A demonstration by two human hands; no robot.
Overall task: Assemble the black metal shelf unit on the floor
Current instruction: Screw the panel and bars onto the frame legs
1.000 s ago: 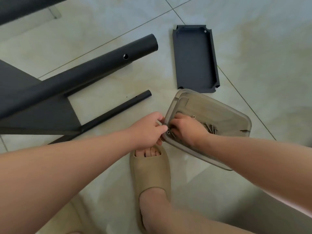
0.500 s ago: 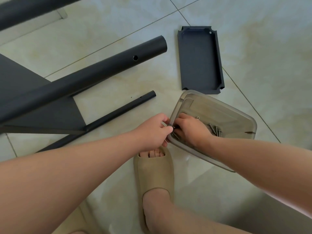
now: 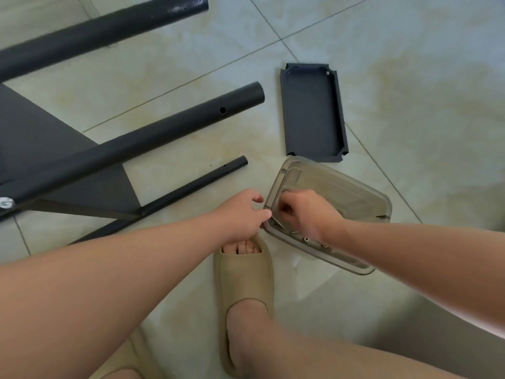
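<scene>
The black shelf frame lies on the tiled floor at the left: a thick tube with a side hole, a thin tube and a flat panel. A translucent plastic tray holds loose screws near its front rim. My right hand is inside the tray's left corner, fingers curled and pinching a thin silver screw. My left hand is just outside that corner, thumb tip against the rim and the screw's end, index finger raised. Whether it grips anything is hidden.
A small black metal tray lies just beyond the plastic one. Another thick black tube crosses the top left. A foot in a beige slipper stands directly under the hands, and a second slipper shows at the bottom edge.
Both hands stay at the tray's left corner. The left index finger has lifted. The screws now lie by the tray's front rim. The view has tilted up, showing more of the frame.
</scene>
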